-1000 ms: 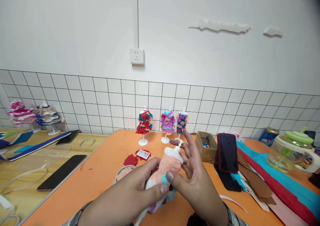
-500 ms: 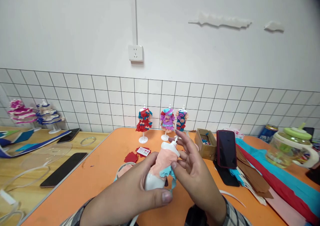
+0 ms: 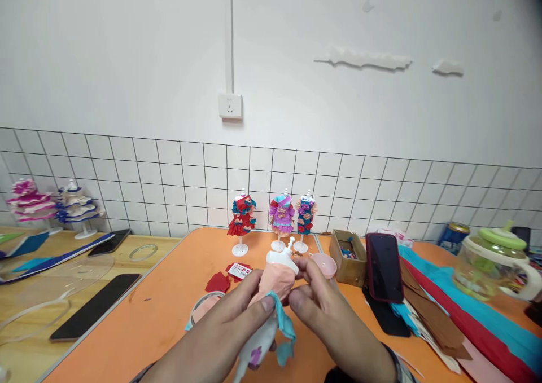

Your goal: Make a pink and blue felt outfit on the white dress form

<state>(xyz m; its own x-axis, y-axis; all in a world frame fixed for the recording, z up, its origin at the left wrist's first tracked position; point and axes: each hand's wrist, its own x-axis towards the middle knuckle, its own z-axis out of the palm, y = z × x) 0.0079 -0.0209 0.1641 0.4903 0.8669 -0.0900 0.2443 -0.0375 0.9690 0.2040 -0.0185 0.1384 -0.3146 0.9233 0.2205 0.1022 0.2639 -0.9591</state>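
Observation:
A small white dress form (image 3: 277, 259) leans to the right in front of me, its torso wrapped in peach crepe paper (image 3: 275, 281). My left hand (image 3: 237, 309) is closed around it, the thumb pressing the end of a light blue crepe strip (image 3: 286, 328) at the waist. The rest of that strip dangles loose on the right. My right hand (image 3: 322, 301) has its fingers curled round the form's right side, with fingertips partly hidden behind it. Lower on the white body is a purple mark (image 3: 256, 356).
Three dressed mini forms, one in red and teal (image 3: 242, 216), stand by the tiled wall. Around me are a tape roll (image 3: 207, 304), red paper pieces (image 3: 217, 282), a pink bowl (image 3: 326, 265), a cardboard box (image 3: 349, 264), an upright phone (image 3: 385, 267), crepe strips (image 3: 457, 293) and a jug (image 3: 478, 270).
The dress form has turned and tilted, showing more of its lower body. My left thumb has moved onto the blue strip, which now hangs longer. My right fingers have come down from the neck.

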